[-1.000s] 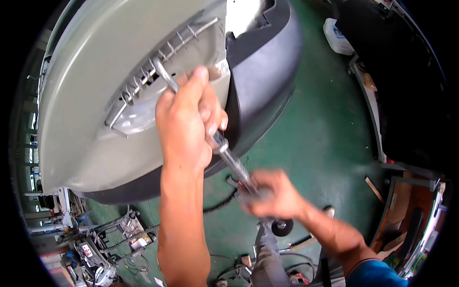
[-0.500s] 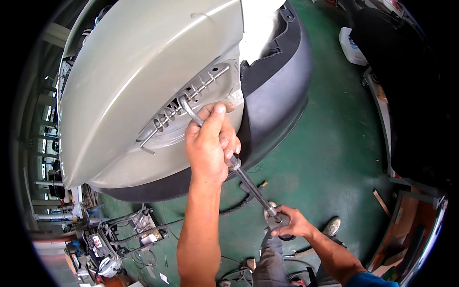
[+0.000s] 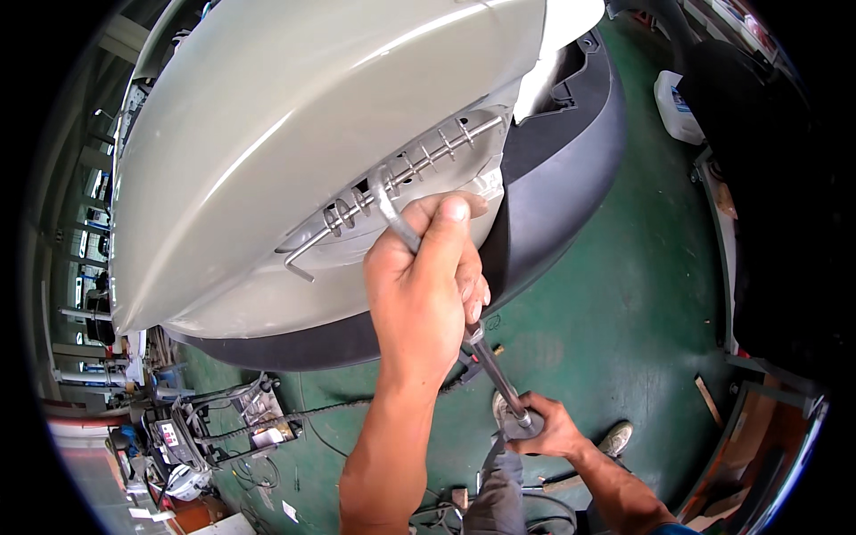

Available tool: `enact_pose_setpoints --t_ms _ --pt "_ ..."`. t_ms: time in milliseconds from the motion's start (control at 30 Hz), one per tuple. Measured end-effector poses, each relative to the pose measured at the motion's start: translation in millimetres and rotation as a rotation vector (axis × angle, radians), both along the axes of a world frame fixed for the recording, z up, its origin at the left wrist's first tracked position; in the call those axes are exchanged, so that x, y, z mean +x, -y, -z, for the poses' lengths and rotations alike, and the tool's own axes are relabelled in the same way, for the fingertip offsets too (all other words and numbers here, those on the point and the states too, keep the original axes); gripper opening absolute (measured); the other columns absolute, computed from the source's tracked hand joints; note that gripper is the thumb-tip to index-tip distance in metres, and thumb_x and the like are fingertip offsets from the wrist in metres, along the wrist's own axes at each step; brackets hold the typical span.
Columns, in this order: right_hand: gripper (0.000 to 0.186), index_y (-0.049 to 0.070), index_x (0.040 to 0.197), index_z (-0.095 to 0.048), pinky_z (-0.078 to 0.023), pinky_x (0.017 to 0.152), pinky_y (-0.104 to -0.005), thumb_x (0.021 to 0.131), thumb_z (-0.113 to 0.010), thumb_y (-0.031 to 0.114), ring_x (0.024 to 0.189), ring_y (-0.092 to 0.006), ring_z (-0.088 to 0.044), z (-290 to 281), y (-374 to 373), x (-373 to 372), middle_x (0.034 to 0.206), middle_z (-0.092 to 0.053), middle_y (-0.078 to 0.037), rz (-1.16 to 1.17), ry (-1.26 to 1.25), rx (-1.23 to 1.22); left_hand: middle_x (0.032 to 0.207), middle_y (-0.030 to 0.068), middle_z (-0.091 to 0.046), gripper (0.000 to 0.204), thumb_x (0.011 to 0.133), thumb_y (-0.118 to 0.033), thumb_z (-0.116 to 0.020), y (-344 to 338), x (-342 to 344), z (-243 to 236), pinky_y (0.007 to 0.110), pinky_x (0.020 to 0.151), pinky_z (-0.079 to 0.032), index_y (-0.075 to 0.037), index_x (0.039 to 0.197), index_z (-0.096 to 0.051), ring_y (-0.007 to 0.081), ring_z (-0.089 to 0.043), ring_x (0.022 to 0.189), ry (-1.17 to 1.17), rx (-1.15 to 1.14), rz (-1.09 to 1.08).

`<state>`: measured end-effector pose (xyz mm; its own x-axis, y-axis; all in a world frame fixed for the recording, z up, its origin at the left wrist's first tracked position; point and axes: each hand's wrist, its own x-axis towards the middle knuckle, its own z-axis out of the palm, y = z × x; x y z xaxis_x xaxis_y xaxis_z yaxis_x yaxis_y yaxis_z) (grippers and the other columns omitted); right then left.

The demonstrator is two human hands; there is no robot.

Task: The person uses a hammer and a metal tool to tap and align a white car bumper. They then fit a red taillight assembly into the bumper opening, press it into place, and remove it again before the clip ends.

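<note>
A pale grey-beige car body panel (image 3: 312, 116) fills the upper left. Along its recessed edge, a thin metal rod (image 3: 486, 127) with a bent near end runs through several metal rings (image 3: 343, 214). A steel hook (image 3: 390, 209) is caught around the middle of this rod. My left hand (image 3: 423, 276) is closed around the hook's shank. From beneath it, the steel shaft (image 3: 501, 379) of what looks like a slide hammer slopes down toward me. My right hand (image 3: 553, 428) grips the round grey piece at its lower end; my palm partly hides that piece.
Dark grey bumper plastic (image 3: 571, 169) curves around the panel's right and lower edge. A machine with cables (image 3: 183, 446) stands at lower left on the green floor (image 3: 624, 330). A white jug (image 3: 678, 107) and a wheeled rack lie at the right. My shoes show below.
The view has shifted, so the panel, rod and my left hand sit further right in the picture. Both hands keep their grip, and the hook stays on the rod.
</note>
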<state>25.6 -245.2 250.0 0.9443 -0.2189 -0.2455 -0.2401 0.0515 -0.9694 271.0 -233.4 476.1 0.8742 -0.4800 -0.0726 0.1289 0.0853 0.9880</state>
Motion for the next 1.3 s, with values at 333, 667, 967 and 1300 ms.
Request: enact_pose_setpoints --t_ms 333,667,967,1300 --pt "0.058 0.001 0.111 -0.068 -0.052 0.091 -0.0357 0.060 -0.090 0.019 0.099 -0.0232 -0.068 5 8 2 0.103 -0.070 -0.012 -0.114 -0.065 0.061 0.053 -0.0031 -0.041 0.031 0.105 -0.024 -0.055 -9 17 26 0.028 0.044 -0.040 0.006 0.104 -0.065 0.0080 -0.038 0.039 -0.002 -0.010 -0.048" --pt "0.060 0.001 0.114 -0.068 -0.053 0.090 -0.0346 0.062 -0.093 0.020 0.098 -0.0219 -0.068 1 8 -4 0.103 -0.071 -0.013 -0.073 -0.056 0.111 0.054 -0.0032 -0.041 0.030 0.105 -0.024 -0.056 -8 13 28 0.028 0.044 -0.040 0.004 0.102 -0.066 0.0076 -0.037 0.039 -0.010 -0.014 -0.071" --pt "0.054 -0.001 0.105 -0.067 -0.051 0.074 -0.0325 0.065 -0.090 0.026 0.081 -0.0153 -0.060 -78 40 75 0.082 -0.062 -0.006 -0.104 -0.029 0.051 0.055 -0.0030 -0.040 0.027 0.105 -0.019 -0.053 -4 10 29 0.029 0.045 -0.040 0.006 0.102 -0.063 0.0088 -0.037 0.040 -0.027 -0.028 -0.039" --pt "0.044 0.001 0.098 -0.066 -0.051 0.069 -0.0326 0.067 -0.090 0.022 0.076 -0.0117 -0.059 -83 36 85 0.085 -0.064 -0.003 -0.112 0.132 0.134 0.054 -0.0033 -0.040 0.025 0.103 -0.020 -0.055 -12 9 24 0.031 0.046 -0.040 0.004 0.100 -0.064 0.0092 -0.036 0.040 -0.009 -0.029 -0.056"
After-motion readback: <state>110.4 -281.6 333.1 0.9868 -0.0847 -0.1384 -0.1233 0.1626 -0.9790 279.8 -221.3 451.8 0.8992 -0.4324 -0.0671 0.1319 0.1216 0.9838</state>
